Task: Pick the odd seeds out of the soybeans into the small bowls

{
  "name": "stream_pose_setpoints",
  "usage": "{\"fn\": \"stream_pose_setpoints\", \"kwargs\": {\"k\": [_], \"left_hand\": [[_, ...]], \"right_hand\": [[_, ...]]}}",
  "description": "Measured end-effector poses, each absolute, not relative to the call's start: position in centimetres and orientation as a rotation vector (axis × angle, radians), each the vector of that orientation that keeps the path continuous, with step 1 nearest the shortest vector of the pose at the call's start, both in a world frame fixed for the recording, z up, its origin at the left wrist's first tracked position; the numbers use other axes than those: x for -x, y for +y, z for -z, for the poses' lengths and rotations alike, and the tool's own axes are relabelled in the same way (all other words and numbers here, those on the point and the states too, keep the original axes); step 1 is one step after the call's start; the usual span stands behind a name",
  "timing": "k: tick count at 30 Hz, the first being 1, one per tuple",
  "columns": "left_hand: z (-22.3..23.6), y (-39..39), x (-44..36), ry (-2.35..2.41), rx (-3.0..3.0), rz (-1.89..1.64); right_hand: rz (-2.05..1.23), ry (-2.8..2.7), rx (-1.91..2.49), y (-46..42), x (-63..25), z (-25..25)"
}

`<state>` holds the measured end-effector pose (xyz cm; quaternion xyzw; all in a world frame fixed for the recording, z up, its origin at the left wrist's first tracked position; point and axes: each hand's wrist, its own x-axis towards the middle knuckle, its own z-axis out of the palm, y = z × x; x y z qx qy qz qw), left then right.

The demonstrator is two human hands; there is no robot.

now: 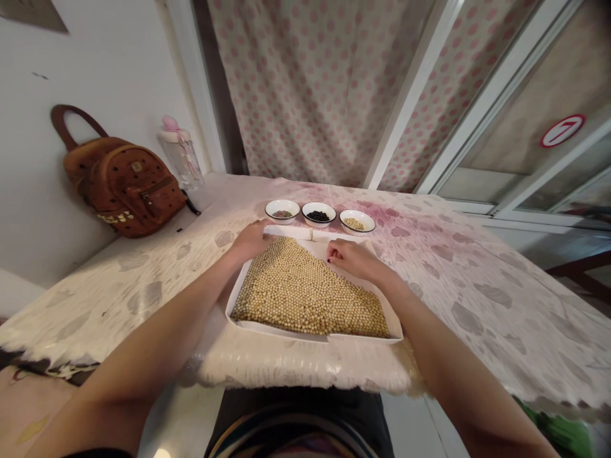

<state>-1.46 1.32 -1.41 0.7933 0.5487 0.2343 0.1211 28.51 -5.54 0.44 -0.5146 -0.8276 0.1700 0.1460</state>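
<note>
A shallow white box (236,292) stands at the table's front edge, holding a layer of yellow soybeans (305,292). The beans cover its left and front; the back right part of its floor is bare. My left hand (252,242) is closed on the box's back left corner, its fingertips partly hidden. Over the bare part, my right hand (352,258) has its fingers curled together; whatever they hold, if anything, is hidden. Behind the box stand three dark-rimmed white bowls: one with small mixed-colour pieces (282,211), one with black beans (318,215), one with pale yellow beans (357,221).
A patterned cloth under clear plastic covers the table (477,286). At the back left are a brown backpack (138,184) and a clear bottle (181,152) with a pink top. Beyond the table hang dotted curtains (324,89) and a framed glass door (534,152).
</note>
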Motion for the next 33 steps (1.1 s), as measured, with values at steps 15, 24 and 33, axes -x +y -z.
{"fn": "stream_pose_setpoints", "kwargs": {"k": [15,24,33], "left_hand": [[1.5,1.4,1.4,1.643,-2.335,-0.638],[1.5,1.3,1.4,1.639,-2.322,-0.652],[1.5,1.4,1.5,1.622,-2.327,-0.669]], "right_hand": [[-0.143,-1.557,1.513,-0.4,-35.6,1.5],[-0.4,-1.267,1.395,0.7,-36.8,2.1],[-0.982,-2.173,1.189,-5.2,-29.6,-1.7]]}}
